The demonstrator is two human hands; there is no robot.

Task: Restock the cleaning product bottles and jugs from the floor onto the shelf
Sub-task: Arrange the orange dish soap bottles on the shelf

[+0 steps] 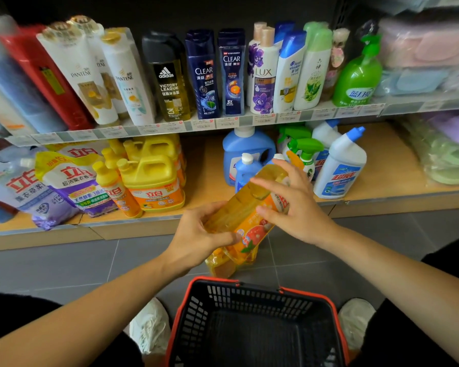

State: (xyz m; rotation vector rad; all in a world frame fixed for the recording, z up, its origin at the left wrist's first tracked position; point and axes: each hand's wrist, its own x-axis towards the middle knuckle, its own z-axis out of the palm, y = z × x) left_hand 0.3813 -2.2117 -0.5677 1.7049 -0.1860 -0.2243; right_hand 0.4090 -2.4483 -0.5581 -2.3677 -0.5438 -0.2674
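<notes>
From the head view, the left hand [194,234] grips the lower part of a yellow bottle [245,205], thumb on the near face and fingers curled round the far side. The right hand [300,205] holds the upper part, its fingers [260,182] laid across the front and the thumb up by the white cap. The bottle is tilted, cap pointing toward the lower shelf [210,186], and is held in the air over the floor [64,263], just in front of the shelf edge. More yellow packaging shows right under it; whether that is part of the same bottle I cannot tell. On the lower shelf, yellow jugs [154,178] stand to the left beside pouches [72,181], with a bare gap between them and a blue jug [247,147], a spray bottle [306,152] and a white bottle [339,168] to the right. The upper shelf [170,127] carries shampoo bottles [231,72]. A basket [215,279] sits on the floor between two white shoes [150,327]
</notes>
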